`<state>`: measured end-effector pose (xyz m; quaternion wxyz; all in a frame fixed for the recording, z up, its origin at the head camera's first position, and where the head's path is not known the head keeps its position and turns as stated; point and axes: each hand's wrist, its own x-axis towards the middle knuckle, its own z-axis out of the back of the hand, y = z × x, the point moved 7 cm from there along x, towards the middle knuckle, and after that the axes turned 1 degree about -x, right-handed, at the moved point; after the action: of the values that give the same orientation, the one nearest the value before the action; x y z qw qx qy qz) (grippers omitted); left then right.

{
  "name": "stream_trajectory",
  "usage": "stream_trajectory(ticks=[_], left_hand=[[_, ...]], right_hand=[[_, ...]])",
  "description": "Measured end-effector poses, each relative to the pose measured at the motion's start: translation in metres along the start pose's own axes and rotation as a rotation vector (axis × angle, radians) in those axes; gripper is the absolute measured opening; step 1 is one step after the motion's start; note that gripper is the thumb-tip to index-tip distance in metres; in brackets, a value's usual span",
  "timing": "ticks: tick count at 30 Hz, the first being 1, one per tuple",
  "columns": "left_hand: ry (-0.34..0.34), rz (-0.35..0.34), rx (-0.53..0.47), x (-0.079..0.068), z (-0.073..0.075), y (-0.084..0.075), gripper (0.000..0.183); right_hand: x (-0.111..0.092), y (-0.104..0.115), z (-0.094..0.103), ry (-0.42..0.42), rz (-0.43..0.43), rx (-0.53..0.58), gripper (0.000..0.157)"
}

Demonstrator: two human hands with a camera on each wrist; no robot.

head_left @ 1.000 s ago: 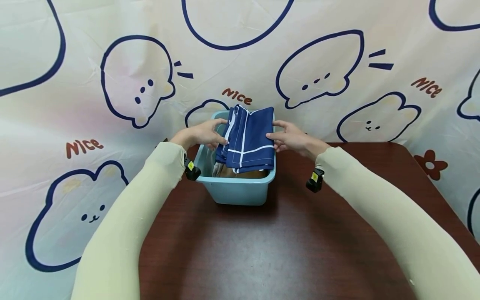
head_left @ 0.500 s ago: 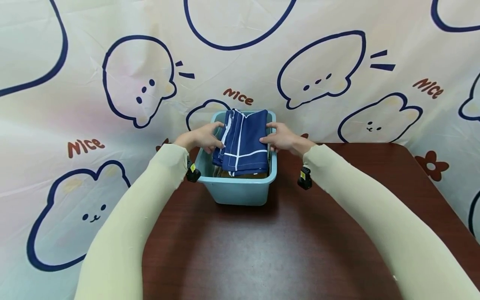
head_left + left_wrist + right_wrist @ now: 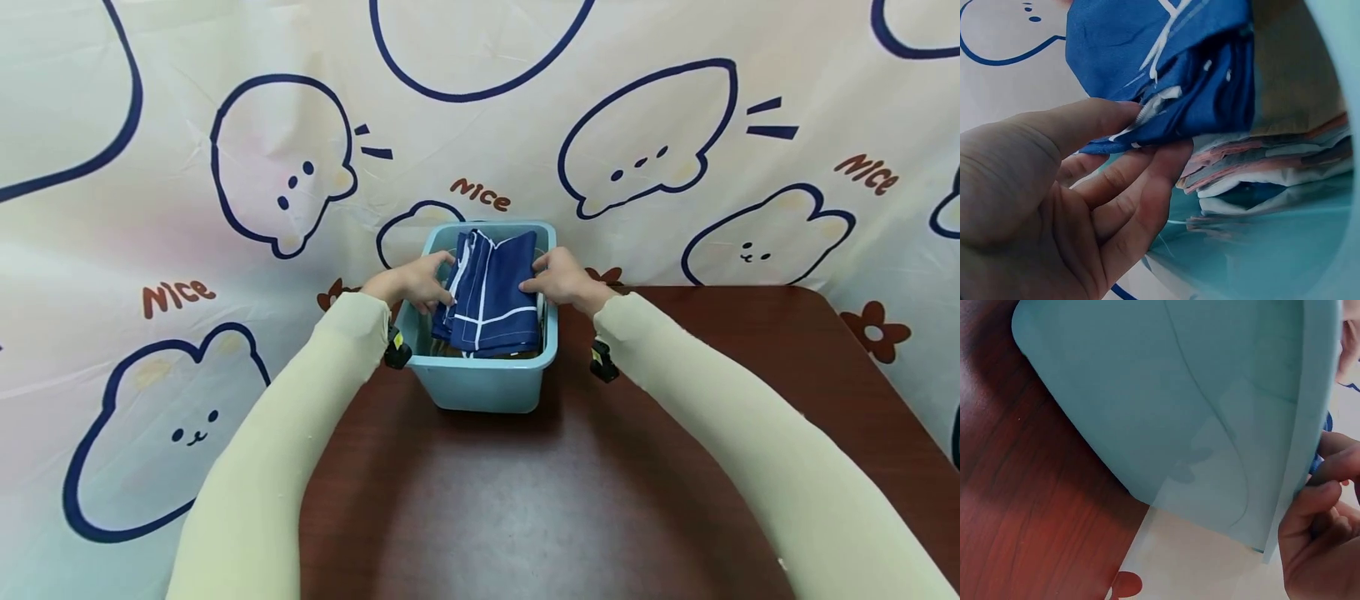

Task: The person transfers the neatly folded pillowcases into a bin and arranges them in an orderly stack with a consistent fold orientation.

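A folded navy cloth (image 3: 501, 287) with white lines lies inside the upper part of a light blue plastic bin (image 3: 480, 387). My left hand (image 3: 417, 282) pinches its left edge; in the left wrist view the thumb is on top and the fingers of the left hand (image 3: 1094, 187) are beneath the folds of the navy cloth (image 3: 1210, 75). At the opposite edge my right hand (image 3: 562, 278) grips the cloth, thumb on top. In the right wrist view the bin's wall (image 3: 1147, 400) hides most of the cloth beside the right hand (image 3: 1322, 544).
Below the cloth, a stack of folded pink, grey and white fabrics (image 3: 1235, 159) lies in the bin, beside a brown surface (image 3: 1297, 69). The bin stands on a dark reddish-brown table (image 3: 510, 500), against a printed curtain (image 3: 465, 142).
Both hands have lowered the navy cloth into the bin, and its top end now sits below the bin's far rim. The right hand has moved left, over the bin's right rim.
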<state>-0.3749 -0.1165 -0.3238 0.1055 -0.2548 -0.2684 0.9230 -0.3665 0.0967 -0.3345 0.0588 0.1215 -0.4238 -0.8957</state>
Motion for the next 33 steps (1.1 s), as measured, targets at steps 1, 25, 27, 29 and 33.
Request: stream_trajectory(ticks=[1,25,27,29,33], left_hand=[[-0.003,0.004,0.008,0.000,0.000,0.001,0.071],[0.032,0.077,-0.021,0.006,-0.013,0.003,0.061],[0.037,0.081,-0.016,0.006,-0.013,0.002,0.060],[0.036,0.082,-0.011,0.005,-0.012,0.001,0.059],[0.042,0.084,-0.003,0.004,-0.011,-0.001,0.059]], right_hand=[[0.000,0.001,-0.001,-0.009,0.005,-0.017,0.043],[0.002,-0.003,-0.003,0.029,-0.008,-0.055,0.043],[0.002,-0.002,-0.002,0.023,-0.004,-0.058,0.042],[0.002,-0.001,-0.001,0.019,-0.001,-0.060,0.041],[0.002,0.001,-0.001,0.026,-0.002,-0.067,0.040]])
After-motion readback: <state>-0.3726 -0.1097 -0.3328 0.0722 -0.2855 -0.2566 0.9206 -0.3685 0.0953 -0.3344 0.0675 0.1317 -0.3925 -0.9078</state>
